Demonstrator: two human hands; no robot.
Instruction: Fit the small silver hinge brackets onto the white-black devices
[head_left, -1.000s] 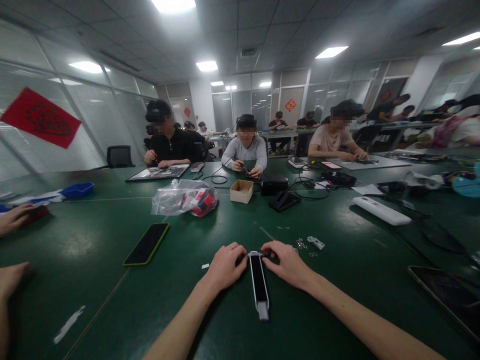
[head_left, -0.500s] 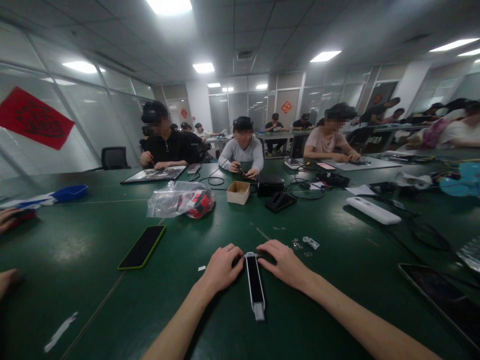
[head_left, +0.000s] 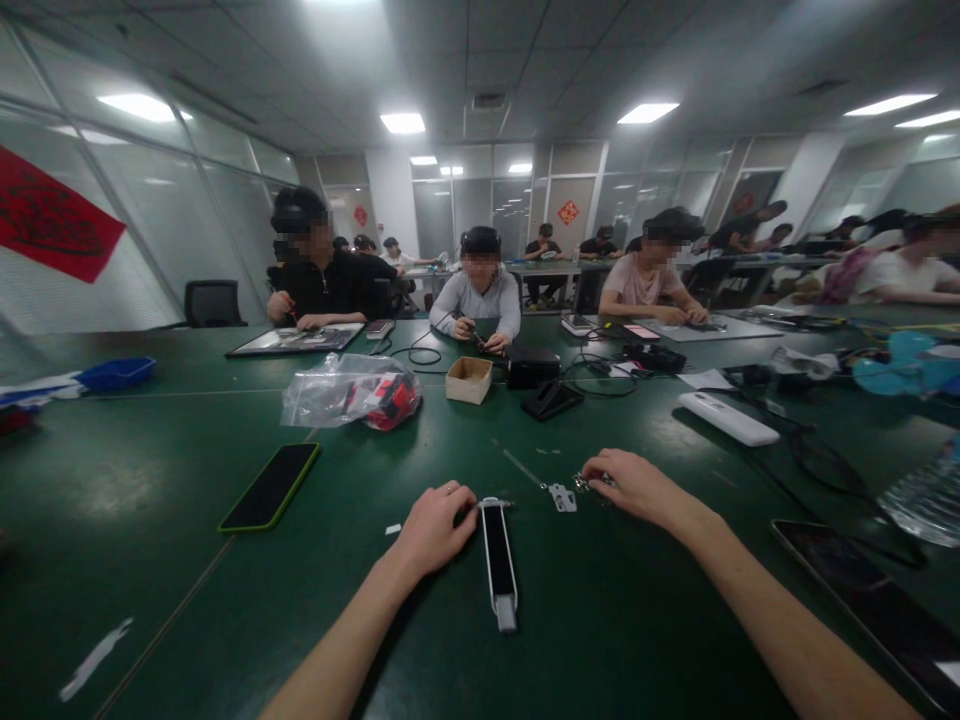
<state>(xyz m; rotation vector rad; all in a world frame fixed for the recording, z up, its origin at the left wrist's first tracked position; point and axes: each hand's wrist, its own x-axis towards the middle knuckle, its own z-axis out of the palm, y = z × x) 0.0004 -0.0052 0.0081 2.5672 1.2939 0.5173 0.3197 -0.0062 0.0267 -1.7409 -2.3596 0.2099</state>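
A long, narrow device point(head_left: 498, 555) with a black face and a white frame lies on the green table, its grey tip toward me. At its far end is a small crosswise piece. My left hand point(head_left: 437, 527) rests left of that end, fingers curled in and thumb near the crosswise piece; what they grip is hidden. My right hand point(head_left: 634, 485) is farther right, fingertips bent down and closed among small metal rings point(head_left: 579, 482). Just left of these fingers lies a small pale metal plate point(head_left: 562, 498) with holes.
A green-edged phone point(head_left: 271, 487) lies left; a dark tablet-like device point(head_left: 862, 600) lies right. Farther back are a plastic bag with red items point(head_left: 352, 390), a small open box point(head_left: 469, 381), a black stand point(head_left: 553, 399) and a white bar point(head_left: 727, 418). Several people sit across the table.
My right hand has left the device's far end and moved right to the metal rings. The metal plate now lies closer to the device. My left hand has stayed beside the device.
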